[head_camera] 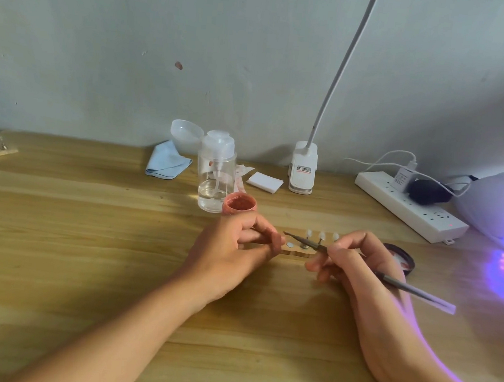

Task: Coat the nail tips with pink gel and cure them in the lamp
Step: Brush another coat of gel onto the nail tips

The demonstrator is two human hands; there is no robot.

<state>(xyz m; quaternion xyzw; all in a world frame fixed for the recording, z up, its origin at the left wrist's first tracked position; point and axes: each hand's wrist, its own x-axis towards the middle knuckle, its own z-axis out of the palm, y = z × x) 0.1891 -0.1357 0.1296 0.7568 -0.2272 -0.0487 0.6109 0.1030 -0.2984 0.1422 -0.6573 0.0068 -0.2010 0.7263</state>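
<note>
Head view, right hand [360, 263] pinching brush [413, 290] (tip leftward), left hand [229, 250] curled

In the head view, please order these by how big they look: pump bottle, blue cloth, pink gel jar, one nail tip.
Largest to smallest:
pump bottle
blue cloth
pink gel jar
nail tip
The cloth lies farther back.
</note>
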